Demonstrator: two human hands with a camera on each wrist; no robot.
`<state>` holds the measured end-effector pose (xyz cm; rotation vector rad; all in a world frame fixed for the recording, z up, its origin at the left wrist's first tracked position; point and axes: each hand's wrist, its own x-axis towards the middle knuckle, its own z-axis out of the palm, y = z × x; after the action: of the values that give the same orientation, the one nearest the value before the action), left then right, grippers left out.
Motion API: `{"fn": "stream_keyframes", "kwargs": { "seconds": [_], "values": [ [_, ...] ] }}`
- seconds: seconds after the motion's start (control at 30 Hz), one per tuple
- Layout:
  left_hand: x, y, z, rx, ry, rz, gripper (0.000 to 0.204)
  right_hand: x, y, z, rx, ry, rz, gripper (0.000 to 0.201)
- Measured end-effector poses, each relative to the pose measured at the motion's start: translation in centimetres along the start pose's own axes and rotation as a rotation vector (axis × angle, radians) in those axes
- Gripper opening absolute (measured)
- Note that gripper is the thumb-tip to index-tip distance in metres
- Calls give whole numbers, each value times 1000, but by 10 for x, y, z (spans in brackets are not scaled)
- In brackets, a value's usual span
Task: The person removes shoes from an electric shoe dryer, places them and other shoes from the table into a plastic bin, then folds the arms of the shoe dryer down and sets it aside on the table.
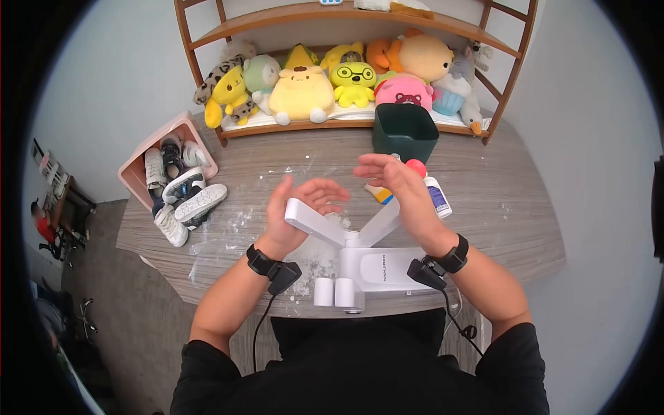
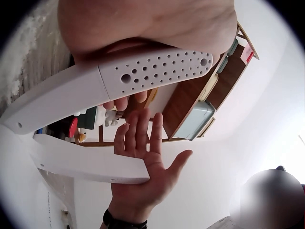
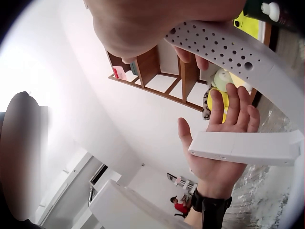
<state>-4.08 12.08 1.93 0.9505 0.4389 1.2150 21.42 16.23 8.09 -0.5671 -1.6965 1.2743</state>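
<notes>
White two-armed device [image 1: 366, 263], lower middle of the head view, open hands beside it.
Left hand [image 1: 279, 227] and right hand [image 1: 413, 204] sit apart, fingers loose, gripping nothing, each beside a raised arm [image 1: 315, 223] (contact: can't tell). Possible trouble: black cable [image 1: 469, 333], lower right, snags the body near the table's [image 1: 484, 207] front edge, tipping it off.
</notes>
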Motion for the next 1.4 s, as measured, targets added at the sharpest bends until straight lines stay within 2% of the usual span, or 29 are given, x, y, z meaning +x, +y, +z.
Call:
{"fn": "stream_keyframes", "kwargs": {
  "seconds": [0.03,0.07,0.13,0.47,0.67,0.73,0.87,0.93,1.03,1.17,1.27,1.3,1.33,1.37,1.4],
  "values": [
    [1,1,4,-1,74,-9,101,3,2,-1,-42,-22,35,64],
    [2,1,2,-2,73,-8,101,3,2,-1,-43,-23,35,64],
    [5,2,-1,13,-12,-23,99,6,2,-2,-67,-61,61,63],
    [6,3,12,79,-20,-24,91,8,-6,10,-167,-71,42,53],
    [9,-9,14,102,-14,66,71,15,-8,35,-36,-92,82,49],
    [8,-9,18,140,79,56,67,24,-6,43,-218,-133,-44,51],
    [10,-19,11,287,155,90,69,32,-15,68,-415,-142,-77,55],
    [10,-19,14,269,189,88,71,34,-9,84,-412,2,-181,64],
    [14,-19,23,238,234,84,75,39,-1,91,-418,60,-203,65],
    [18,-21,34,191,289,70,82,35,-6,83,-446,-6,-153,69],
    [19,-14,33,168,304,63,85,21,-26,59,-122,-160,136,60],
    [16,-7,24,163,112,12,88,12,-37,43,-53,-205,239,61],
    [14,-4,20,153,-76,-37,90,1,-37,25,-190,-229,141,60],
    [10,4,37,197,-2,-22,87,-11,-37,7,-324,-254,46,59],
    [9,4,33,185,4,-26,87,-26,-44,-12,-386,-293,91,61]
  ]
}}
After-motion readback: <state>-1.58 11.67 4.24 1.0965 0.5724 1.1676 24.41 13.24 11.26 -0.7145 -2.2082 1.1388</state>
